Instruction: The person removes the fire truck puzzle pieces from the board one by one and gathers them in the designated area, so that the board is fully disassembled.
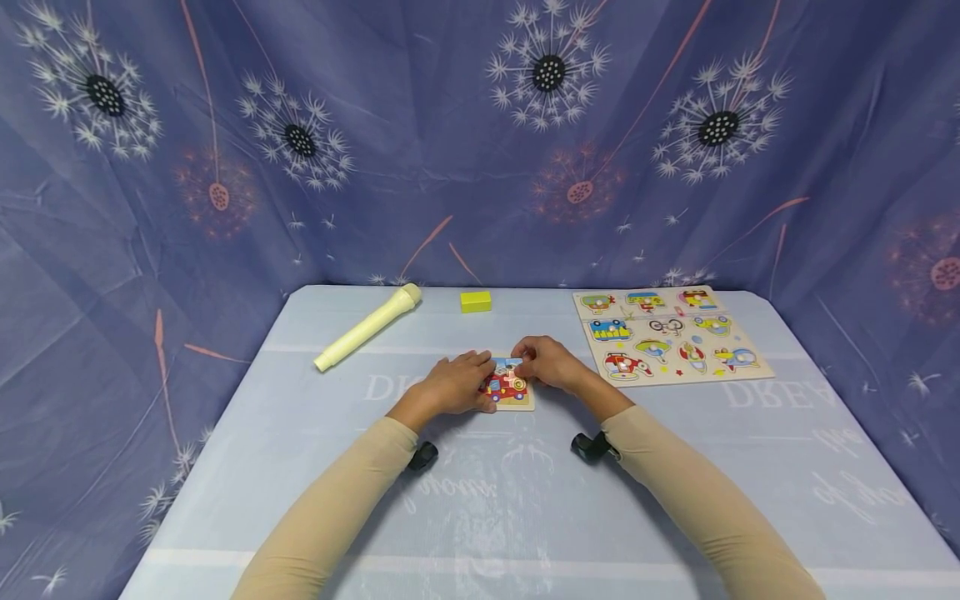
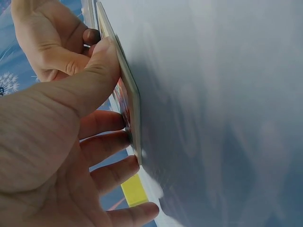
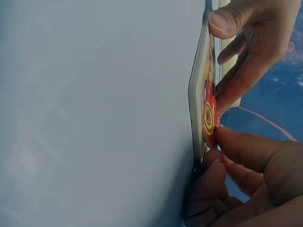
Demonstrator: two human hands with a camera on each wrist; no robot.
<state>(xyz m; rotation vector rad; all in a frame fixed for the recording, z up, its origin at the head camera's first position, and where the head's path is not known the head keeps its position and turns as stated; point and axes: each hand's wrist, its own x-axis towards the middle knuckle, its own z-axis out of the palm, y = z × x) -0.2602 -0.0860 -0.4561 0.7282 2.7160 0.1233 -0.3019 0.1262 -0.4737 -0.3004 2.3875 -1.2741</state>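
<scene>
A small wooden jigsaw puzzle [image 1: 510,406] with a red vehicle picture lies on the table between both hands. My left hand [image 1: 459,383] holds its left side, thumb at the near edge and fingers spread across to the far side. Over the puzzle's right side, my right hand [image 1: 551,364] pinches a red puzzle piece [image 3: 209,117] with a yellow ringed wheel between thumb and forefinger. In the right wrist view that piece stands slightly proud of the board's face. Left fingertips [image 2: 129,137] touch the board in the left wrist view.
A wooden peg puzzle board [image 1: 675,337] with vehicle pictures lies at the right. Toward the back are a yellow block [image 1: 476,302] and, further left, a pale yellow stick with a rounded head [image 1: 367,327]. A patterned curtain [image 1: 450,150] borders the pale tablecloth [image 1: 480,517].
</scene>
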